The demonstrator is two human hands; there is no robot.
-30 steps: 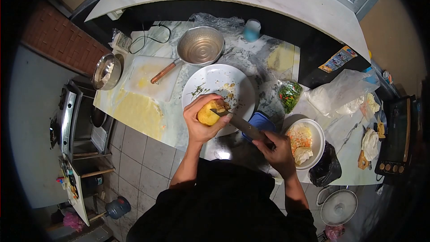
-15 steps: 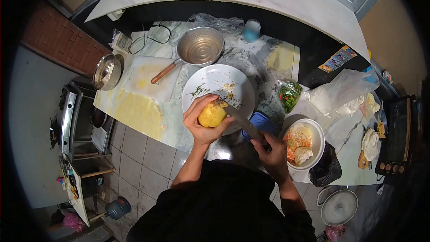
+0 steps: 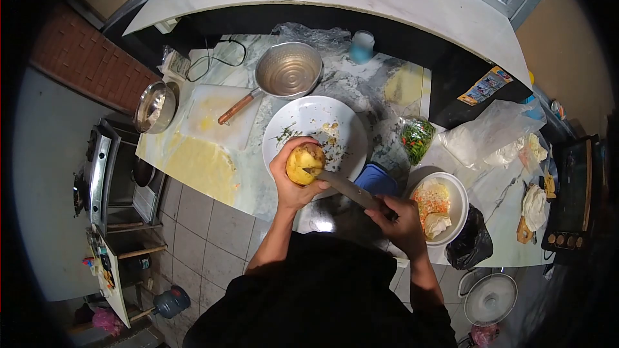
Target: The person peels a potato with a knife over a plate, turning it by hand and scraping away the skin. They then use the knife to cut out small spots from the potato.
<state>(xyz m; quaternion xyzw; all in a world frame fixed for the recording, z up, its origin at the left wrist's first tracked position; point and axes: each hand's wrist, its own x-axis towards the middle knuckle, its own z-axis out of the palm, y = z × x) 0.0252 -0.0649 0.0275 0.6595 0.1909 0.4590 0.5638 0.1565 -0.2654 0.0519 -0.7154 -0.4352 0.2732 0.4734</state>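
Note:
My left hand [image 3: 289,186] is wrapped round a yellow, partly peeled potato [image 3: 299,160] with brown skin still at its top. The handle of a kitchen knife [image 3: 351,189] is in my right hand [image 3: 402,222]. The tip of its blade touches the potato's face, close to my left thumb. Beneath the potato lies a large white plate [image 3: 348,122] with brown and yellow scraps and green sprigs on it. A blue lid-like item [image 3: 377,180] is by the plate's right edge, partly behind the knife.
A saucepan [image 3: 288,71] stands behind the plate, beside a white cutting board [image 3: 209,113]. To the right are a bag of green and red chillies [image 3: 417,138], a white bowl [image 3: 459,203] of shredded food and a black plastic bag [image 3: 469,238]. A metal bowl [image 3: 166,108] sits far left.
My left hand has turned the potato, so its brown top shows. The knife tip has moved down and left, from the potato's upper edge to its front face.

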